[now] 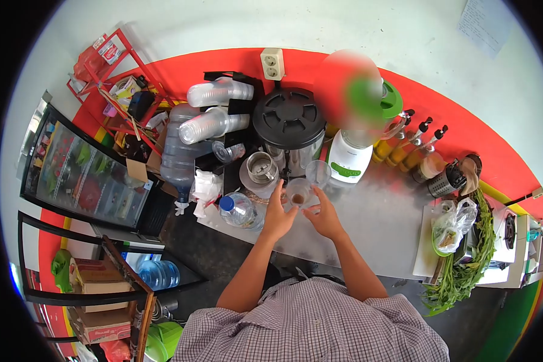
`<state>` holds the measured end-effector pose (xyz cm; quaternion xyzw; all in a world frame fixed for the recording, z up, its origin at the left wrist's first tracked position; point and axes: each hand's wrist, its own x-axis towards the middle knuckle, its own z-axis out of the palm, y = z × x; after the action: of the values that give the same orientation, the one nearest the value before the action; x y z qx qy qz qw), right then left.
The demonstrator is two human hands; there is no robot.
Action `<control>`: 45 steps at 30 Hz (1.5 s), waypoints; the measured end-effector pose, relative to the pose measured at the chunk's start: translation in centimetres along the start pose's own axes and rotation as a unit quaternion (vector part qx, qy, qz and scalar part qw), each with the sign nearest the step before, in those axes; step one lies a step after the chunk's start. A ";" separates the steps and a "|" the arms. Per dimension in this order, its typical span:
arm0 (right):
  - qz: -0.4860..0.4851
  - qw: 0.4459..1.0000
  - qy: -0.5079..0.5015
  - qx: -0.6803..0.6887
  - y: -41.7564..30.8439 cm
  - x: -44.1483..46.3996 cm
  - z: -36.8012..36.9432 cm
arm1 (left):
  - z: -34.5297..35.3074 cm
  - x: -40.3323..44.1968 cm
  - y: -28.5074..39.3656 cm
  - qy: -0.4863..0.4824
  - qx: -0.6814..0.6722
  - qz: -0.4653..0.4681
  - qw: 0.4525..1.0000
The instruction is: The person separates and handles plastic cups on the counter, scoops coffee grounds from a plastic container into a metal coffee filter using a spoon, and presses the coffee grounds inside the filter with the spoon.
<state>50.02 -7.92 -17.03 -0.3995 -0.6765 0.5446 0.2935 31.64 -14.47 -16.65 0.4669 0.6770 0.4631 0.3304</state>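
Between my two hands is a clear plastic cup [298, 190] with something brown at its bottom. My left hand [276, 216] is at the cup's left side, fingers pointing forward and thumb curved in toward the base. From the other side my right hand [324, 216] holds the cup with thumb and fingers. Just beyond it, a second clear cup [318, 173] stands near the blender. A black-lidded clear dispenser [288, 119] is behind, its tap close to my fingers. To the left is a metal container [262, 168] on a round plate.
A white and green blender [350, 158] stands right of the dispenser. Stacked plastic cups [214, 123] and a blue-capped bottle [238, 210] are on the left. Pump bottles [413, 154] line the wall. Leafy stems [464, 265] and a plastic bag [452, 224] lie at the right end.
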 end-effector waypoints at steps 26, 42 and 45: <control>0.012 0.995 0.018 -0.095 -0.5 -9.4 -6.2 | 4.3 -6.4 3.4 -0.192 -0.041 -0.008 0.980; 0.025 0.992 -0.001 -0.122 0.0 -10.7 -9.2 | 2.0 -7.7 7.3 -0.164 0.012 0.008 0.986; 0.029 0.992 -0.007 -0.123 -0.8 -10.4 -11.1 | -1.8 -8.5 11.8 -0.103 0.012 0.055 0.993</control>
<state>64.39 -11.35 -13.24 -0.4481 -0.7285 0.4686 0.2210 36.88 -21.41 -4.84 0.5524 0.6181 0.4224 0.3665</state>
